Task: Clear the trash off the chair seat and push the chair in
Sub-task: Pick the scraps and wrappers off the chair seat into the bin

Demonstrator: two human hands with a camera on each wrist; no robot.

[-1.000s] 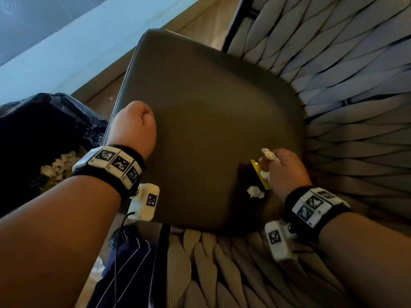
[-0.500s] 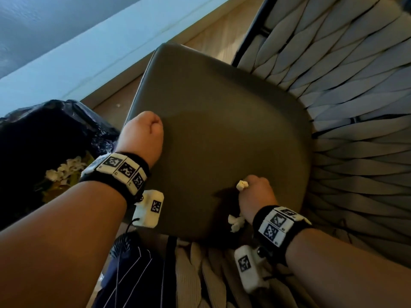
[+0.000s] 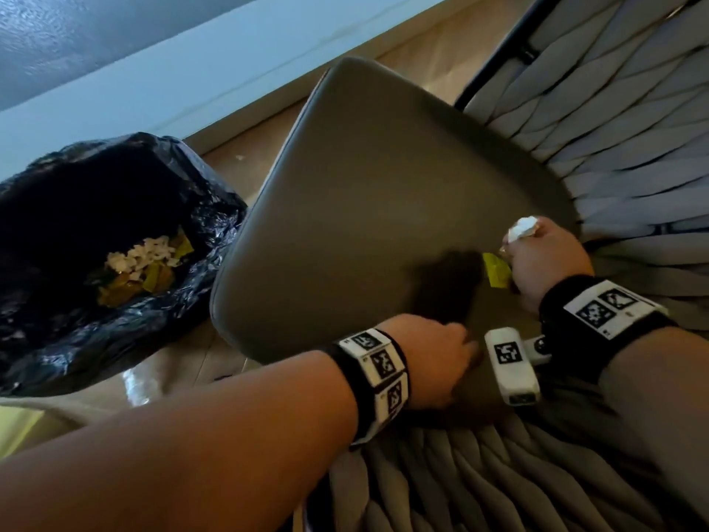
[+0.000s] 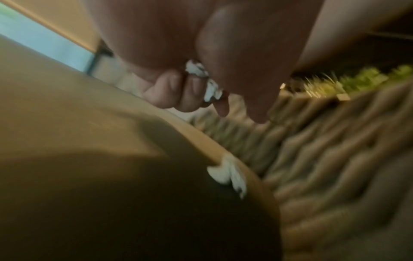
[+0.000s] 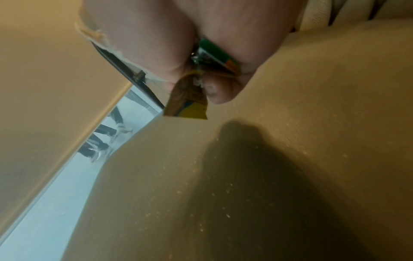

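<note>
The olive-grey chair seat [image 3: 383,193] fills the middle of the head view. My right hand [image 3: 544,259] hovers over the seat's right side. It grips a white paper wad [image 3: 521,226] and a yellow wrapper [image 3: 495,274]; in the right wrist view the wrapper [image 5: 190,104] hangs from the fist. My left hand [image 3: 441,359] is at the seat's near edge, its fingers curled round white paper scraps [image 4: 201,79]. One more white scrap [image 4: 228,174] lies on the seat edge just below that hand. In the head view that scrap is hidden.
A black trash bag [image 3: 184,301] stands open on the wooden floor left of the seat, holding white and yellow scraps [image 3: 142,263]. The chair's woven grey back [image 3: 614,128] curves round the right and near sides. A pale wall base [image 3: 192,82] runs behind.
My left hand moved from the seat's left side to its near edge, beside the right wrist. My right hand stays closed on the paper and wrapper. The view swung left onto the bag.
</note>
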